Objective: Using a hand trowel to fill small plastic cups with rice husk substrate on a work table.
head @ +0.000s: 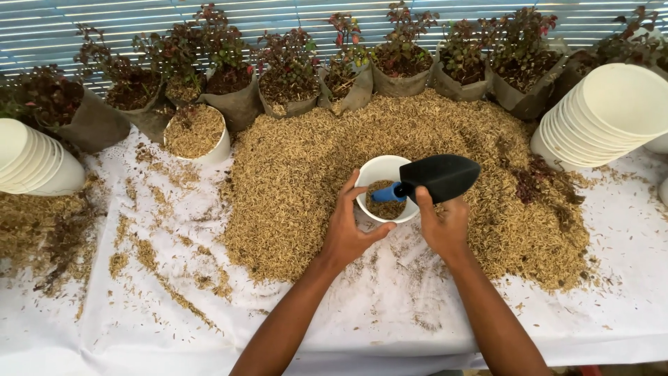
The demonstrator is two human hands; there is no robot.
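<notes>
one white pot (383, 170), one black trowel (440, 175), two hands (346, 230)

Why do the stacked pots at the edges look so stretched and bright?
Head view: wide-lens distortion bends the edges, stretching the right pot stack and left pot stack; soft daylight washes out the white sheet; shadows are faint; the hands and black trowel stay sharp.

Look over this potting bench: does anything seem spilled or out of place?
Yes. Husk from the big pile has strayed in loose trails across the white sheet at left, and both pot stacks lie tipped on their sides.
</notes>
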